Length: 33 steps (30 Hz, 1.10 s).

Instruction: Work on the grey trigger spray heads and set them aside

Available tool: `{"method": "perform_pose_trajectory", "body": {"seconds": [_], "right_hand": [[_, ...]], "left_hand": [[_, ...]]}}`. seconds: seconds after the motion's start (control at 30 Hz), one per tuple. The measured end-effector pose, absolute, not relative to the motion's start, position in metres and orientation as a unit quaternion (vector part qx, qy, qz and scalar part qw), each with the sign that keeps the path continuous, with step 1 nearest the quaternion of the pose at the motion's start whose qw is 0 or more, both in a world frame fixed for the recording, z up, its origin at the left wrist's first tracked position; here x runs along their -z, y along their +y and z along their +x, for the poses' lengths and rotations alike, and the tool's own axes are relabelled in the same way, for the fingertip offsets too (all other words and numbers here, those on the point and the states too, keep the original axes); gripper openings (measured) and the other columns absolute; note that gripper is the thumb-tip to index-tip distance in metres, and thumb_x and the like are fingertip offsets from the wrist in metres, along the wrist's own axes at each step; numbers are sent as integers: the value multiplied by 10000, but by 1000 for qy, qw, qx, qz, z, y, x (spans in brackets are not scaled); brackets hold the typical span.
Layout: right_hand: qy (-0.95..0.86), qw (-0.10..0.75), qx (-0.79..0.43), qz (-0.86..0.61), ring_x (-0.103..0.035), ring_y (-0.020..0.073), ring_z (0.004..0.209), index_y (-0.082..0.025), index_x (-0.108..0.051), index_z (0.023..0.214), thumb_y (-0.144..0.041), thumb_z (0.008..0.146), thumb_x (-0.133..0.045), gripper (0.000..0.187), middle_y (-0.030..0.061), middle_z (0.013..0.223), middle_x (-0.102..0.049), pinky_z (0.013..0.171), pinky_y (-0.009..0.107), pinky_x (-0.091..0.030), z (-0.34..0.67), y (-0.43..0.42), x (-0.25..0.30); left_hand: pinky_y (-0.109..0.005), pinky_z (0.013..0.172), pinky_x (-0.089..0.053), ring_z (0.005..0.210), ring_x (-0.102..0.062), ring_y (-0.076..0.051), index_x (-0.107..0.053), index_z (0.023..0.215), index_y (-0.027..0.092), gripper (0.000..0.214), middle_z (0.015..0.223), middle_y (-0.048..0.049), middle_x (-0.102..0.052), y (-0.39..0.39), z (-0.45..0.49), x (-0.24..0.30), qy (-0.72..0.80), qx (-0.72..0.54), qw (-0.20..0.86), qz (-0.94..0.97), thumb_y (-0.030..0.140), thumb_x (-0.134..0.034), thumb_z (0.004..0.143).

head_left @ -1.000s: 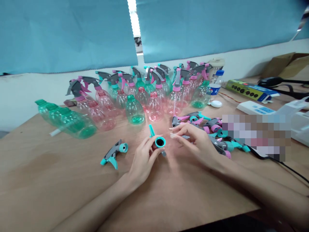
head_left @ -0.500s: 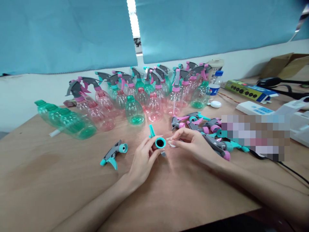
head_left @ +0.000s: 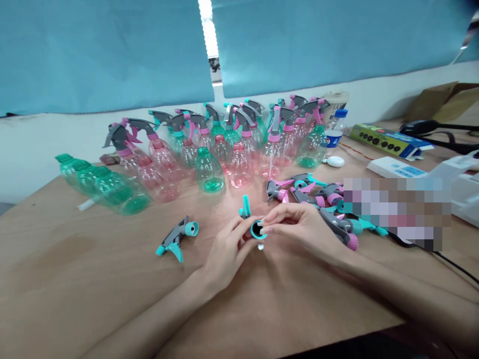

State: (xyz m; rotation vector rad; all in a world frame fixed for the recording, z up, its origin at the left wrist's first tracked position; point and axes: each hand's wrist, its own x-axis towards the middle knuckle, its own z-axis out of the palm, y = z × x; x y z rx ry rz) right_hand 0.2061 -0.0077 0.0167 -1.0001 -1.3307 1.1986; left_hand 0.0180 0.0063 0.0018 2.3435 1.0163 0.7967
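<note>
My left hand is closed around a trigger sprayer head, its teal collar opening turned up toward me. The sprayer's teal trigger sticks out above the fingers. At the collar's right rim, my right hand pinches a small white disc, mostly hidden by the fingertips, which reach into the opening. Another teal and grey sprayer head lies on the table left of my hands. To the right is a pile of grey sprayer heads with pink or teal collars.
Pink and green bottles stand in a group behind my hands, several with sprayers fitted; one green bottle has an open neck. Green bottles lie at left. Farther right are a white oval object, a yellow-blue box and a white power strip.
My left hand has brought the sprayer head slightly right and down. The white disc in my right hand has gone from beside the collar to its opening.
</note>
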Motion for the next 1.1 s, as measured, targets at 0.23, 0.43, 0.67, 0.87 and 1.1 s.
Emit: {"method": "perform_pose_trajectory", "body": {"seconds": [0.23, 0.43, 0.67, 0.87, 1.1], "right_hand": [[-619, 498, -453, -405, -678, 161, 807, -255, -750, 862, -285, 779, -688, 108, 9, 847, -737, 732, 282, -538, 207, -9, -21], [-618, 515, -436, -403, -677, 174, 802, -256, -743, 874, -303, 779, -691, 118, 14, 868, -741, 717, 305, -536, 201, -11, -5], [-661, 516, -321, -441, -665, 191, 822, -262, -669, 1091, -327, 833, -632, 269, 45, 1038, -712, 678, 335, -545, 206, -11, -6], [-765, 535, 43, -355, -606, 175, 725, -231, -645, 863, -173, 785, -672, 100, 13, 765, -691, 725, 354, -461, 229, -7, -31], [-866, 354, -30, -353, -579, 157, 749, -196, -630, 788, -206, 824, -578, 64, 10, 752, -646, 912, 410, -334, 219, -8, -26]], "left_hand": [[-226, 641, -447, 669, -492, -118, -558, 1135, 212, 240, 835, 12, -508, 6, 17, 1, 337, -278, 217, 873, 233, -564, 896], [-224, 606, -430, 641, -481, -120, -570, 891, 157, 106, 770, 14, -495, 6, 18, -1, 328, -285, 208, 876, 261, -552, 901], [-230, 603, -438, 632, -483, -122, -565, 1128, 197, 245, 770, 17, -496, 5, 18, 1, 326, -285, 208, 877, 313, -525, 915], [-222, 585, -424, 590, -454, -108, -569, 1172, 210, 307, 724, 37, -475, 6, 16, 3, 346, -286, 193, 873, 284, -595, 875], [-202, 549, -405, 566, -431, -95, -589, 1118, 190, 275, 696, 47, -442, 7, 17, 4, 354, -303, 187, 865, 279, -618, 860]]}}
